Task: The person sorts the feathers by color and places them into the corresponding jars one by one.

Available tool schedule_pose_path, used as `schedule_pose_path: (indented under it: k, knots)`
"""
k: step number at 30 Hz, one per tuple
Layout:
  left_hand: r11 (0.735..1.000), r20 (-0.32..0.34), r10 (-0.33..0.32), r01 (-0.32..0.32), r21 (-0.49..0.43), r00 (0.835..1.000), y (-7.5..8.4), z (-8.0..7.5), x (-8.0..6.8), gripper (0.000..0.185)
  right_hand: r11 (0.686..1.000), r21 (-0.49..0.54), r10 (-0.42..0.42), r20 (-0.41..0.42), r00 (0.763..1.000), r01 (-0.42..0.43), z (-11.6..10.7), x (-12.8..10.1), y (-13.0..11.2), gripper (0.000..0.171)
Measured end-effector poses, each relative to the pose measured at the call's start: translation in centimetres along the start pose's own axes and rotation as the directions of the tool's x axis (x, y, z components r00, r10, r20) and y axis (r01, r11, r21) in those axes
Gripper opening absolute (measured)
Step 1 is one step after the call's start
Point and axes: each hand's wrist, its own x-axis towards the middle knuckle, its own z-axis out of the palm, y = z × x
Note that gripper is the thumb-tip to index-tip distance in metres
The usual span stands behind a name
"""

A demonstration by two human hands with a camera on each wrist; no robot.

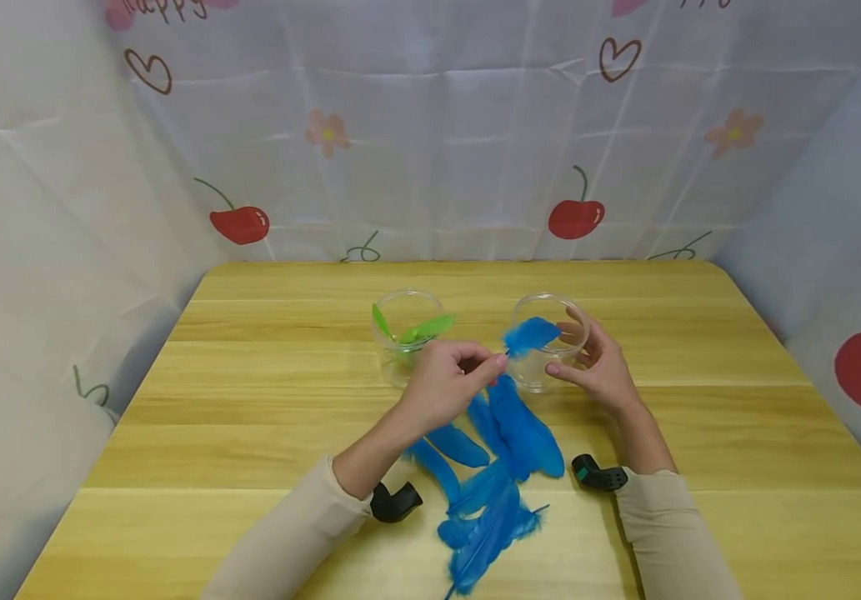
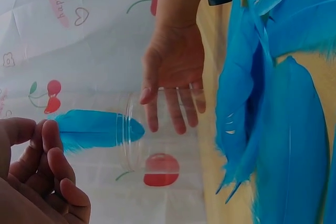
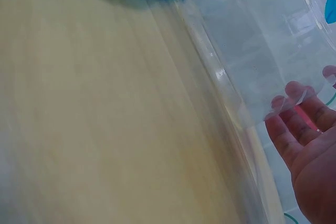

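**Blue feather half over the right-hand cup, quill end pinched in your left hand**

Quick rundown of what you've got rn. Your left hand (image 1: 448,379) is pinching a blue feather (image 1: 530,334) by the quill end, thumb + fingertips closed on the stem. In the left wrist view it's the same story: fingers (image 2: 50,140) curled round the stem, and the vane tip crosses the clear rim.

The key relation: the feather runs away from your grip to the right and a bit toward the back of the table. Its long axis is close to level, tip poking over the mouth of the clear cup (image 1: 550,342). So the cup sits right of the pinch, and the feather lies across the rim rather than pointing down into it.

Your right hand (image 1: 601,367) is the nearer one to that cup. Its fingers are loosely spread around the far and right side of the wall, steadying it. I can't tell if it's actually squeezing.

Other stuff: a second clear cup (image 1: 405,333) to the left w/ green feathers (image 1: 422,329) in it. A pile of blue feathers (image 1: 490,467) lies on the wooden table (image 1: 250,400), between your forearms.

Writing: the backdrop cloth (image 1: 430,125) has cherries, hearts and part of a word, looks like "happy", cut off at the top edge. No brands that I can read.
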Motion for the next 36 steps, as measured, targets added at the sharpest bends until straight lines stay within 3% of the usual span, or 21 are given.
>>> schedule_pose_path:
  k: [11, 22, 36]
  knots:
    - [0.999, 0.002, -0.039, 0.039, 0.001, 0.999, -0.5, 0.8, 1.0, 0.025, 1.000, 0.017, -0.009, 0.004, 1.000, 0.009, 0.1, 0.0, 0.4, 0.082]
    - [0.997, -0.077, -0.074, 0.075, 0.011, 0.994, -0.8, 2.0, 2.3, 0.026, 0.999, 0.041, -0.005, 0.002, 1.000, 0.005, 0.5, -0.1, 0.1, 0.083]
    - [0.998, 0.006, -0.057, 0.057, -0.016, 0.998, -1.4, 2.1, 2.5, 0.028, 0.999, 0.032, 0.000, 0.001, 1.000, 0.000, 0.0, 0.0, 0.0, 0.083]
